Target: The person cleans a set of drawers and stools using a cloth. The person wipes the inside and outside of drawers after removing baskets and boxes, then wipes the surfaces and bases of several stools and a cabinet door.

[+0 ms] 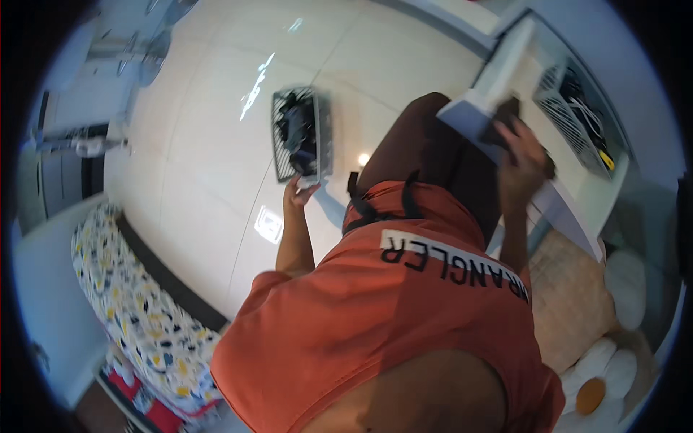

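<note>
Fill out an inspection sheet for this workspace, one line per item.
Surface: pale glossy tiled floor.
Job's things: dark wire basket of dark items; dark cloth on white shelf.
Clutter: second wire basket in the shelf.
Fingers: left hand holds the basket's rim; right hand rests on the cloth.
Cables: white and dark cords in the second basket.
Surroundings: patterned cushion, flower-shaped rug.

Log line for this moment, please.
left hand: holds grey wire basket by rim | right hand: on dark cloth, white shelf | floor: tiled
</note>
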### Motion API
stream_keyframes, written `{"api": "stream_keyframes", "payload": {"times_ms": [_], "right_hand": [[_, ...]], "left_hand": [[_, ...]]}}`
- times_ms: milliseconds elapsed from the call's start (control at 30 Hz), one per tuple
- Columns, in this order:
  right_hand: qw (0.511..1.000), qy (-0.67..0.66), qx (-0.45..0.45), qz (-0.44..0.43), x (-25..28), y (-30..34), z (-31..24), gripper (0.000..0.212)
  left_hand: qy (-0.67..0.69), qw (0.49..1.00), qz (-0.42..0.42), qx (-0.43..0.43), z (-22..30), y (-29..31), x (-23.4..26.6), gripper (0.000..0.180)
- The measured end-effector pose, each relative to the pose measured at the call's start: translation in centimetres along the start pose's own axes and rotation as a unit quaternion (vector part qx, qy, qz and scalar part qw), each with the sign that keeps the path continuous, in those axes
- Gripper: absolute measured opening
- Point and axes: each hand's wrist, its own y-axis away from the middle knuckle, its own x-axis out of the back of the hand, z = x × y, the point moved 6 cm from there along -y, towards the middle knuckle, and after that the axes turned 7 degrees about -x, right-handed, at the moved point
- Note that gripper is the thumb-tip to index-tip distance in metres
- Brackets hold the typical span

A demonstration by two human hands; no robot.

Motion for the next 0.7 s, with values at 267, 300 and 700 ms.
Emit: {"api": "stream_keyframes", "payload": {"times_ms": [267,300,700], "right_hand": [[0.99,-0.076,0.114,-0.008,-4.9,-1.9,-4.5,0.028],[0.993,-0.063,0.104,0.007,-4.2,-1.9,-4.0,0.028],[0.996,-0.052,0.071,0.01,2.5,4.5,4.2,0.017]], "left_hand": [[-0.106,0.986,-0.113,-0.064,0.8,0.5,-5.0,0.065],[-0.17,0.971,-0.13,-0.103,1.3,1.3,-6.0,0.067],[-0.438,0.832,-0.313,-0.133,13.6,25.5,-29.6,0.066]]}}
